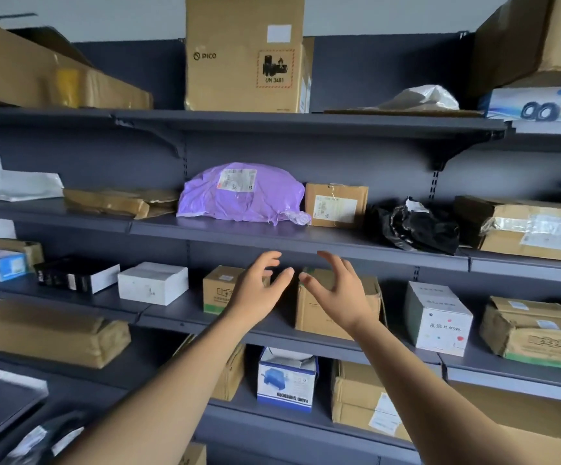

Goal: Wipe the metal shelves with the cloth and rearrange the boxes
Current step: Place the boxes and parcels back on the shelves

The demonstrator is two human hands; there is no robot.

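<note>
Both my hands are raised side by side in front of the grey metal shelves [239,234], just below the middle shelf's front edge. My left hand [259,286] and my right hand [336,286] have spread, slightly bent fingers and hold nothing. Above them on the middle shelf lie a purple mailer bag [239,196] and a small brown box [336,204]. Behind the hands, on the shelf below, stand a small cardboard box [217,292] and a larger cardboard box [319,313]. No cloth is in view.
A crumpled black bag [413,226] and a taped carton [534,226] sit to the right on the middle shelf. A tall PICO carton [242,55] stands on the top shelf. A white box [153,283] and a white carton [438,317] flank the hands on the lower shelf.
</note>
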